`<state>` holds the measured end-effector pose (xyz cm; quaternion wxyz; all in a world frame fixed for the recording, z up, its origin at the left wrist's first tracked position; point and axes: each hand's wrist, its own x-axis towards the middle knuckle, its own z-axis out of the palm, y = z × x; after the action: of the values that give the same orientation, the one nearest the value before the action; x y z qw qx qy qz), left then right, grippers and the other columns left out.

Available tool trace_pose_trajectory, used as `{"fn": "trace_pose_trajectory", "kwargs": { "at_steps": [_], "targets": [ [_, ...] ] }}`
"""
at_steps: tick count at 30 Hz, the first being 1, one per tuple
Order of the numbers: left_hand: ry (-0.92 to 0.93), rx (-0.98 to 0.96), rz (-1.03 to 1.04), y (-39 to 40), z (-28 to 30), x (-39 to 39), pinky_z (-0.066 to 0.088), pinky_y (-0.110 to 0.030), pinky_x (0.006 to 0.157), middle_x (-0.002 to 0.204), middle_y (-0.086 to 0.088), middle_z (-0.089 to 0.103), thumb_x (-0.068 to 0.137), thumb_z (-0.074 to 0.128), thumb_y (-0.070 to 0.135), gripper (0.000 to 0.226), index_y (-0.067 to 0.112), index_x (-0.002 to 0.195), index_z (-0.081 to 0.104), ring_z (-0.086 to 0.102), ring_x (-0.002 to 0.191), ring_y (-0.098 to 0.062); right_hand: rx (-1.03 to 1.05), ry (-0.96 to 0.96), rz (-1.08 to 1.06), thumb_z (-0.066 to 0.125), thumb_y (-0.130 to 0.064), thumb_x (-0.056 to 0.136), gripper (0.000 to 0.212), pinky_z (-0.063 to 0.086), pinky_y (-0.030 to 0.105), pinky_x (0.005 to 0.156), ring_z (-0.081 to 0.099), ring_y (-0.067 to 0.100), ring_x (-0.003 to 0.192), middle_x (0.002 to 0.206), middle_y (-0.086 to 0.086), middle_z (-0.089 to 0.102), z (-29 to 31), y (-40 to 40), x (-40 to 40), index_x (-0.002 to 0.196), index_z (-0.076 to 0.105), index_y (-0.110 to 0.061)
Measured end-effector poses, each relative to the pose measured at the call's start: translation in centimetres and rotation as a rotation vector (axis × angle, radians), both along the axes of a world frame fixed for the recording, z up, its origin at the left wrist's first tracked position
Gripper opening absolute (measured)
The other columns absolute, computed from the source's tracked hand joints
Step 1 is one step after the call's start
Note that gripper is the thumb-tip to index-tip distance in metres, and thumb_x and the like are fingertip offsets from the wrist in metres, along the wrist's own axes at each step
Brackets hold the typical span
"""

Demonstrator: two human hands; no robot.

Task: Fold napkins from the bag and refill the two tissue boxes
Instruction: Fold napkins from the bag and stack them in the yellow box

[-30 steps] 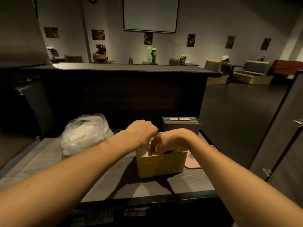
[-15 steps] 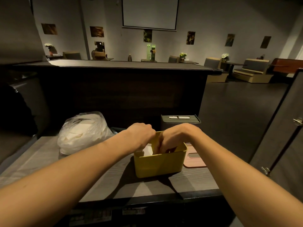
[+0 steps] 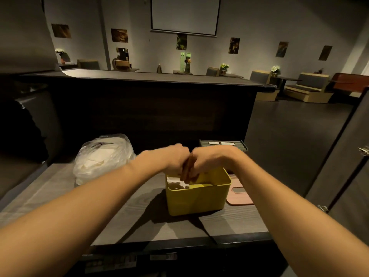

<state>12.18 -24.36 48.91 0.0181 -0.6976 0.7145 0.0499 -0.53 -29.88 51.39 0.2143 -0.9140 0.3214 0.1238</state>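
While both hands meet over the yellow tissue box [image 3: 197, 196], I tuck napkins [image 3: 176, 183] in.
L hand [image 3: 175, 158] & R hand [image 3: 207, 159] knuckle to knuckle, fingers curled down inside; can't tell what they grip. Napkin bag [image 3: 103, 154] left, gray tissue box [image 3: 223, 145] behind, pink lid [image 3: 238, 193] right.

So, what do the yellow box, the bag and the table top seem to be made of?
Yellow box: probably matte plastic, with smooth, evenly coloured walls and rounded corners.
Bag: thin clear plastic film; it is crinkled, glossy, and white napkins show through.
Table top: grey wood grain, perhaps laminate; the streaks look regular and flat.
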Motion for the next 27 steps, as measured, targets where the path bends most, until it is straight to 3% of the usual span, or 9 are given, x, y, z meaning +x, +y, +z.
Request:
{"fn": "trace_pose_trajectory", "kwargs": {
  "at_steps": [2, 4, 6, 10, 13, 16, 21, 24, 27],
  "targets": [
    [0.026, -0.09, 0.02, 0.8, 1.8, 1.1, 0.062, -0.035, 0.082, 0.088, -0.001, 0.067, 0.094, 0.07, 0.013, 0.008, 0.019, 0.088, 0.067, 0.07, 0.086, -0.016, 0.011, -0.115, -0.009, 0.067, -0.013, 0.098, 0.019, 0.058, 0.029, 0.093, 0.072, 0.01, 0.094, 0.101, -0.002, 0.076, 1.3, 0.2, 0.9, 0.114, 0.077, -0.012],
    [0.004, -0.16, 0.039, 1.9, 3.3, 2.7, 0.06, -0.036, 0.079, 0.082, 0.003, 0.066, 0.091, 0.072, 0.013, 0.002, 0.014, 0.092, 0.074, 0.069, 0.083, -0.017, -0.003, -0.215, -0.007, 0.068, -0.012, 0.097, 0.015, 0.058, 0.018, 0.079, 0.072, 0.003, 0.085, 0.096, -0.004, 0.078, 2.0, 0.9, 2.5, 0.104, 0.08, -0.016],
    [0.024, -0.192, 0.08, 3.5, 4.6, 5.0, 0.059, -0.034, 0.076, 0.079, 0.004, 0.067, 0.089, 0.074, 0.013, 0.008, 0.013, 0.096, 0.078, 0.067, 0.078, -0.014, -0.054, -0.296, 0.014, 0.067, -0.014, 0.097, 0.015, 0.056, 0.017, 0.071, 0.071, 0.001, 0.079, 0.091, -0.008, 0.077, 2.6, 2.2, 4.6, 0.098, 0.081, -0.021],
    [0.218, -0.241, 0.177, 7.2, 5.5, 11.1, 0.062, -0.025, 0.076, 0.087, 0.003, 0.076, 0.091, 0.075, 0.014, 0.013, 0.02, 0.102, 0.081, 0.073, 0.08, -0.007, -0.01, -0.456, 0.053, 0.062, -0.011, 0.099, 0.024, 0.051, 0.015, 0.074, 0.069, 0.002, 0.091, 0.103, -0.007, 0.075, 1.9, 4.8, 9.6, 0.111, 0.079, -0.023],
    [0.364, -0.365, 0.286, 9.4, 3.7, 16.0, 0.059, -0.019, 0.077, 0.099, 0.001, 0.076, 0.097, 0.067, 0.008, 0.022, 0.014, 0.117, 0.075, 0.071, 0.085, -0.003, -0.054, -0.532, 0.054, 0.06, -0.007, 0.099, 0.029, 0.055, 0.026, 0.091, 0.066, 0.011, 0.109, 0.122, -0.001, 0.071, -0.4, 6.0, 13.7, 0.117, 0.075, -0.024],
    [0.373, -0.452, 0.424, 10.7, 0.1, 19.9, 0.054, -0.028, 0.101, 0.119, -0.003, 0.074, 0.097, 0.064, 0.003, 0.033, 0.013, 0.128, 0.07, 0.068, 0.106, -0.007, -0.104, -0.625, 0.014, 0.057, -0.002, 0.099, 0.037, 0.053, 0.035, 0.104, 0.062, 0.018, 0.123, 0.134, 0.002, 0.067, -3.0, 6.7, 17.1, 0.123, 0.073, -0.025],
    [0.558, -0.482, 0.585, 11.6, -7.0, 21.1, 0.03, -0.03, 0.115, 0.155, -0.006, 0.045, 0.086, 0.059, -0.003, 0.074, 0.019, 0.154, 0.043, 0.041, 0.144, -0.023, -0.19, -0.578, 0.075, 0.059, -0.013, 0.099, 0.055, 0.04, 0.036, 0.113, 0.047, 0.023, 0.141, 0.154, 0.005, 0.052, -6.5, 7.6, 19.7, 0.152, 0.049, -0.02],
    [0.825, -0.63, 0.6, 11.3, -10.5, 20.4, 0.029, -0.021, 0.11, 0.16, -0.005, 0.037, 0.084, 0.056, -0.006, 0.079, 0.02, 0.157, 0.037, 0.038, 0.143, -0.017, -0.215, -0.482, 0.057, 0.059, -0.021, 0.097, 0.07, 0.031, 0.035, 0.119, 0.038, 0.022, 0.148, 0.163, 0.004, 0.04, -8.0, 7.2, 20.2, 0.161, 0.033, -0.019],
    [1.011, -0.771, 0.588, 11.2, -12.3, 19.8, 0.037, -0.017, 0.099, 0.155, 0.001, 0.042, 0.086, 0.063, 0.009, 0.076, 0.026, 0.156, 0.036, 0.044, 0.134, -0.01, -0.293, -0.493, 0.058, 0.063, -0.027, 0.091, 0.077, 0.031, 0.036, 0.12, 0.038, 0.021, 0.148, 0.162, 0.003, 0.04, -8.6, 7.0, 20.1, 0.162, 0.032, -0.02]
  ]
}}
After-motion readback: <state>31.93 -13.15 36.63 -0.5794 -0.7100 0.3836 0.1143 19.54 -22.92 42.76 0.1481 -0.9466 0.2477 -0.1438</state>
